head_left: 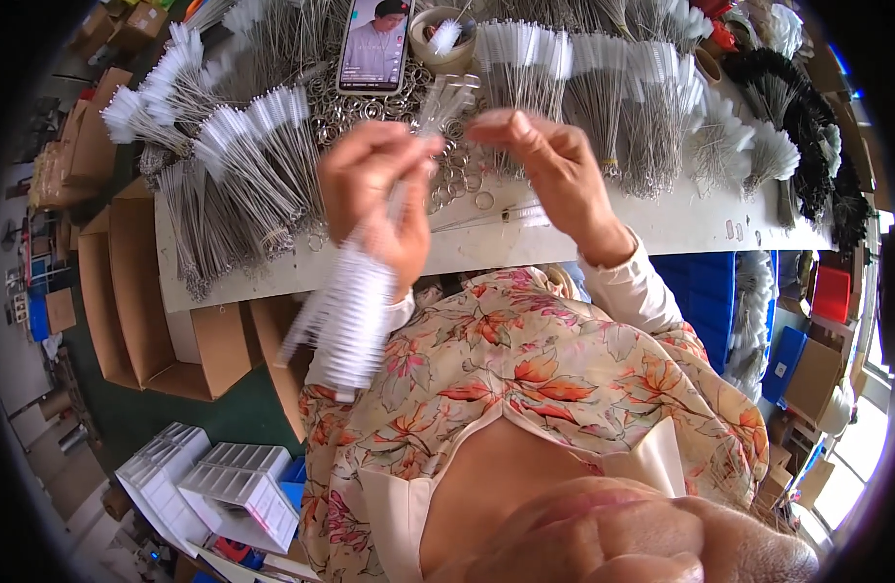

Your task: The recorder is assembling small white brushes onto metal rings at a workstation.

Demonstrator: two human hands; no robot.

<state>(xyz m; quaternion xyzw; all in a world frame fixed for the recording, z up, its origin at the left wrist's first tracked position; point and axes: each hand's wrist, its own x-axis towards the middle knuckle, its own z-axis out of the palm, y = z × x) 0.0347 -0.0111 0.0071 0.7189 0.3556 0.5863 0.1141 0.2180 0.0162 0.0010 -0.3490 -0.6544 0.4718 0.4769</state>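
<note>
The work in hand looks midway through one bunch, to judge by how things lie. The left hand (381, 189) is closed around the wire stems of a bunch of white-bristled brushes (355, 316), whose bristles hang below that hand toward the person and whose looped ends (451, 97) stick up past its fingertips. The right hand (569, 180) is apart from the left, fingers half curled beside those loops; motion blur hides whether it touches them, and nothing shows clearly in its grasp. Done, as far as can be seen, is the gathering of this bunch; whether any ring is on its loops cannot be told. Plenty seems left: loose metal rings (457, 177) lie scattered between and beyond the hands, and a loose brush (529, 213) lies on the table (447, 255) between the hands, nearer the right. Left of the left hand lie many bundled brushes (258, 160), and more white bunches (530, 58) stand beyond and right of the right hand, with black brushes (787, 112) farther out; which of all these are finished is unclear.
</note>
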